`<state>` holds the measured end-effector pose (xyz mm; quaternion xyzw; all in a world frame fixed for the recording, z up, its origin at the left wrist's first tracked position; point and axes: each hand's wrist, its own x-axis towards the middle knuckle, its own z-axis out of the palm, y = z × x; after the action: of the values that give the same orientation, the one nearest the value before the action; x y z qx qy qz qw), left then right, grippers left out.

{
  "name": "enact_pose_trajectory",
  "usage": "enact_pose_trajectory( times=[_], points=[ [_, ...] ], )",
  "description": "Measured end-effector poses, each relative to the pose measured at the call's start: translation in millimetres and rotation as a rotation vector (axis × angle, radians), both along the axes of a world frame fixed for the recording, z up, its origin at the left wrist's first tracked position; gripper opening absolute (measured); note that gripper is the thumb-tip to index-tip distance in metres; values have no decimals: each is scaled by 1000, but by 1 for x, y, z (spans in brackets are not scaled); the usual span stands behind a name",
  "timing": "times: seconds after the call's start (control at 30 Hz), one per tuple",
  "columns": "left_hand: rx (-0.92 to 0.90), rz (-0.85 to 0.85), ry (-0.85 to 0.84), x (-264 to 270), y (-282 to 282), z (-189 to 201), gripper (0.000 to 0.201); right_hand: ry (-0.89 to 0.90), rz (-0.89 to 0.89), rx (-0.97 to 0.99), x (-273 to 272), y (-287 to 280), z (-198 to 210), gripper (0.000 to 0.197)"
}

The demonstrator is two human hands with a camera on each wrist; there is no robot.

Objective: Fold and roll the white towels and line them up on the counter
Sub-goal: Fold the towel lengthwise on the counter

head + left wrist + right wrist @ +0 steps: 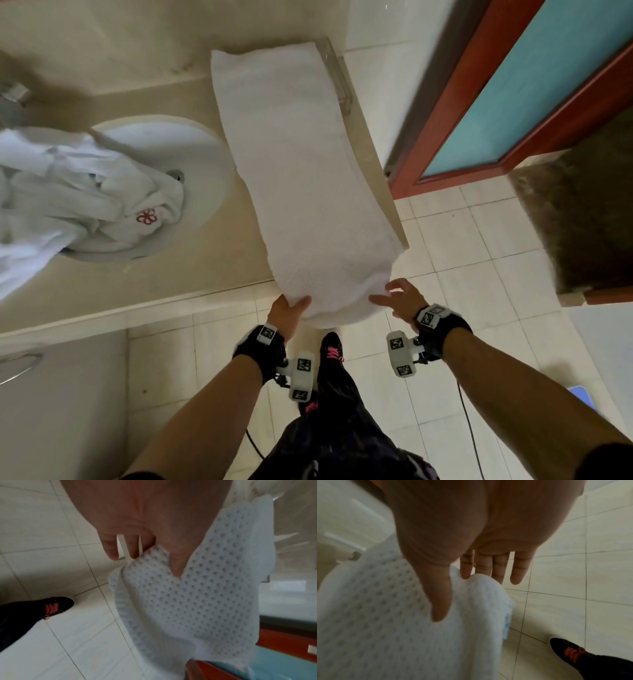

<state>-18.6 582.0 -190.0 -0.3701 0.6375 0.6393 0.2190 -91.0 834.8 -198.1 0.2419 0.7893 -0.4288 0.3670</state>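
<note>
The beige stone worktop [178, 270] fills the left and far part of the head view, its right edge running beside a pale tiled floor [462, 246] and a red-framed door with a frosted blue-green panel [534, 89] on the far right. A long white towel [294, 164], folded into a narrow strip with a dotted waffle weave, lies along the right side of the worktop from the far wall toward the near corner, and its near end hangs off the edge above the floor. Left of it a round white sink [205, 164] is set into the worktop, with a crumpled white bathrobe [78, 195] bearing a red flower emblem lying partly in the bowl. The left hand [287, 311] holds the near left corner of the towel; in the left wrist view its thumb [176, 561] lies over the cloth with the fingers curled behind, so this grip pinches the towel. The right hand [400, 298] is at the near right corner, fingers spread and fairly straight; in the right wrist view the thumb [440, 601] rests on top of the towel and an index fingertip [466, 572] touches its fold, so that grip is spread, not closed on anything. A black shoe with pink laces [330, 346] stands on the floor below the hands.
</note>
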Motion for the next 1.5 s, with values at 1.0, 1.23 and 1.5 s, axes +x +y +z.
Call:
enact_pose_trajectory(
  times=[1.0, 1.23, 1.5],
  points=[
    [-302, 82, 63, 117, -27, 23, 39, -65, -127, -51, 14, -57, 27, 54],
    [194, 198, -17, 119, -36, 50, 33, -68, -168, -97, 26, -66, 45, 39],
    [113, 133, -5, 118, -37, 64, 15, -80, -139, -224, 43, -60, 56, 28]
  ],
)
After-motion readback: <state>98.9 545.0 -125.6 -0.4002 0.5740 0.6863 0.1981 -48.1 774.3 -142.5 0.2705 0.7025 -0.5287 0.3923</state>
